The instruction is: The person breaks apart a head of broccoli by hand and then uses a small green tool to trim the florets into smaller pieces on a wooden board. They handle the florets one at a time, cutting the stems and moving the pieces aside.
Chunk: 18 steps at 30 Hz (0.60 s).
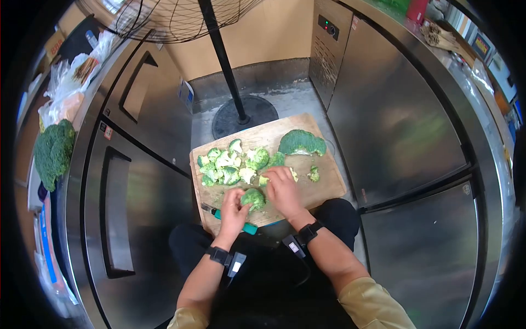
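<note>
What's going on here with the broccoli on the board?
A person is handling broccoli on a wooden cutting board. The left hand has its fingers around a broccoli piece. The right hand is close beside it, and its grip is hard to make out. A pile of florets and a larger chunk lie farther back. A teal-handled knife lies on the board's near edge, unheld.

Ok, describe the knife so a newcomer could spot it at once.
Start at the pale wooden cutting board on the person's lap. Along its near edge, partly under the left hand, lies the knife: a teal handle, unlike the green broccoli florets around.
</note>
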### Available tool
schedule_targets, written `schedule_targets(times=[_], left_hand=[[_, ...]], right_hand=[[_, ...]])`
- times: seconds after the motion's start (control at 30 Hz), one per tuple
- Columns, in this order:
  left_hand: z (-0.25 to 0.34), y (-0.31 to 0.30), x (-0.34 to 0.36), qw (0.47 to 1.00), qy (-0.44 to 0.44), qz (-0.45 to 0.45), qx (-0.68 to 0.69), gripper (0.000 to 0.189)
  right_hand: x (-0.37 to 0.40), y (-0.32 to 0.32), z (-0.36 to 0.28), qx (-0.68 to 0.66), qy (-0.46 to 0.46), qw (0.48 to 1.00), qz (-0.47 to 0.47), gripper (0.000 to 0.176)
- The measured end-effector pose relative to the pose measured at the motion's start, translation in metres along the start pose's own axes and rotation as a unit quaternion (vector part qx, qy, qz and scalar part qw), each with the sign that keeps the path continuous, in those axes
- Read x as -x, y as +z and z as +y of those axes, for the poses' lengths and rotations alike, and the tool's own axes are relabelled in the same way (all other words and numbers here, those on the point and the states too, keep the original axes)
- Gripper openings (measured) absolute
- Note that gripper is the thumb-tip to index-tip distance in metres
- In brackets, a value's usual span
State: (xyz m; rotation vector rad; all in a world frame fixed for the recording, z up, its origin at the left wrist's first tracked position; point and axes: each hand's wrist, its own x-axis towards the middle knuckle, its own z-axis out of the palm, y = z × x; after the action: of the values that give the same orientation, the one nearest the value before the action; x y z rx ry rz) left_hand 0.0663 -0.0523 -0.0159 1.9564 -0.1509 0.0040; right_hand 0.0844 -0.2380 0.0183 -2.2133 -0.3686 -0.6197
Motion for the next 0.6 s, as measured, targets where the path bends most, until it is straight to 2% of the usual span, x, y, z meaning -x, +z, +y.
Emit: schedule_targets(times=[0.03, 0.13, 0.17, 0.27, 0.3, 0.4, 0.53, 0.57, 0.6], left_hand=[[-0.006, -0.003, 0.004, 0.997, -0.01, 0.019, 0.071, 0.036], [-0.004, -0.019, 0.017, 0.99, -0.046, 0.065, 0.113, 0.037], [-0.009, -0.022, 0.019, 0.987, -0.069, 0.063, 0.134, 0.036], [-0.011, -0.023, 0.021, 0.989, -0.062, 0.06, 0.123, 0.034], [-0.008, -0.023, 0.022, 0.99, -0.066, 0.056, 0.113, 0.033], [0.002, -0.02, 0.021, 0.988, -0.091, 0.047, 0.112, 0.031], [-0.001, -0.007, 0.009, 0.987, -0.101, 0.017, 0.12, 0.031], [0.002, -0.001, 0.004, 0.985, -0.105, 0.013, 0.136, 0.031], [0.004, 0.005, -0.001, 0.982, -0.11, 0.009, 0.154, 0.031]], right_hand=[[-0.001, 0.003, -0.002, -0.009, -0.004, 1.0, -0.012, 0.026], [-0.002, 0.026, -0.006, -0.021, -0.041, 0.998, -0.038, 0.028], [-0.002, 0.036, -0.003, 0.012, -0.063, 0.995, -0.072, 0.029], [-0.004, 0.06, 0.002, 0.086, -0.069, 0.988, -0.107, 0.027], [-0.005, 0.06, 0.003, 0.071, -0.064, 0.991, -0.091, 0.022], [-0.014, 0.058, 0.009, 0.067, -0.003, 0.988, -0.141, 0.018], [-0.028, 0.04, 0.0, -0.093, 0.036, 0.995, 0.021, 0.016], [-0.032, 0.029, -0.004, -0.125, 0.081, 0.988, 0.034, 0.014], [-0.034, 0.028, 0.003, -0.28, 0.166, 0.945, 0.018, 0.013]])
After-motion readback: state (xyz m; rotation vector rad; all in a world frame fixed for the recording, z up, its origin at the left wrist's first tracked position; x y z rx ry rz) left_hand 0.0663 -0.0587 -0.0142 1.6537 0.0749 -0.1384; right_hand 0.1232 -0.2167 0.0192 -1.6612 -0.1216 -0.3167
